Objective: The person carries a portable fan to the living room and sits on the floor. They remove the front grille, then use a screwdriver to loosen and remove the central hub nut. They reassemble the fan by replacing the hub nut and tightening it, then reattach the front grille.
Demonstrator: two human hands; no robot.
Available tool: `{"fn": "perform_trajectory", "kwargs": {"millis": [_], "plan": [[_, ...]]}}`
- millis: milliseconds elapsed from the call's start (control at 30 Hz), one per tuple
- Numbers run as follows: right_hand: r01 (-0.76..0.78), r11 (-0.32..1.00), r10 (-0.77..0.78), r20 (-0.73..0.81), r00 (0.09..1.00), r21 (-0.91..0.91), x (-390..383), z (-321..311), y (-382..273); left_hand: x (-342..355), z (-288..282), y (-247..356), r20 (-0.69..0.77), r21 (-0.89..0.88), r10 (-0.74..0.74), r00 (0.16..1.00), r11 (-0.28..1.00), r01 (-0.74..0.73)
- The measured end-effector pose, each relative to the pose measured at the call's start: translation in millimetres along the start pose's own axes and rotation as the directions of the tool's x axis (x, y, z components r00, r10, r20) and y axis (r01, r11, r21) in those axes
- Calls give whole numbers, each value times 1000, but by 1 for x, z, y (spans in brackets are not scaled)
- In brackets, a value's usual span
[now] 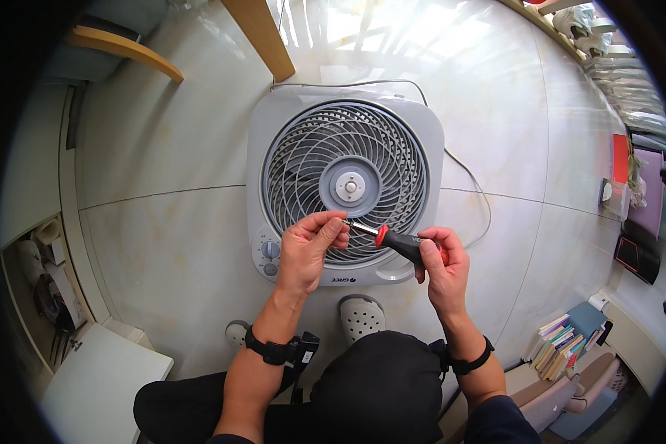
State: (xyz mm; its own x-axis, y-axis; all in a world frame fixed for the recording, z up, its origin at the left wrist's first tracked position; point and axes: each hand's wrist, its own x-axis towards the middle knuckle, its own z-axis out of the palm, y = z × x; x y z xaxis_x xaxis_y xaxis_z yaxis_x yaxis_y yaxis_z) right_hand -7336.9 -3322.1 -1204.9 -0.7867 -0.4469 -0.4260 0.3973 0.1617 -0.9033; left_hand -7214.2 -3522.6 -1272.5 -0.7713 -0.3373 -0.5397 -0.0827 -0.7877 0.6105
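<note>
While above the fan (351, 186), the screwdriver (398, 243) (tip leftward) between both hands (309, 248) (445, 268).

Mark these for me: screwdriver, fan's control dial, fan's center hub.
Screwdriver (397, 243): head view, on its black handle.
Control dial (271, 250): head view, on its knob face.
Center hub (350, 186): head view, middle of its disc.

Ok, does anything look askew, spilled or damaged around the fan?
The grey fan lies face up on the floor, below the screwdriver in the right hand; fans usually stand upright. At lower left, a white cabinet door is open. No spill or clear damage shows.
</note>
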Motion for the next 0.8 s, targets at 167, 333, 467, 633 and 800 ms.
{"fn": "perform_trajectory", "kwargs": {"millis": [167,333,467,633,800], "plan": [[-9,1000,9,-7,1000,-9,2,0,-3,-1,1,2,48,-81,7,999,997,-4],[10,999,-10,-12,1000,-41,1,-2,-4,-1,3,5,102,-47,7,995,999,-2],[15,997,-15,0,1000,-69,1,-6,-8,-2,7,11,87,92,18,996,995,-27],[141,963,-122,96,988,-230,-1,-12,-20,-4,13,27,136,350,58,989,931,-103],[25,976,-5,90,996,-218,-2,-14,-27,-3,19,33,143,403,42,989,910,-97]]}}
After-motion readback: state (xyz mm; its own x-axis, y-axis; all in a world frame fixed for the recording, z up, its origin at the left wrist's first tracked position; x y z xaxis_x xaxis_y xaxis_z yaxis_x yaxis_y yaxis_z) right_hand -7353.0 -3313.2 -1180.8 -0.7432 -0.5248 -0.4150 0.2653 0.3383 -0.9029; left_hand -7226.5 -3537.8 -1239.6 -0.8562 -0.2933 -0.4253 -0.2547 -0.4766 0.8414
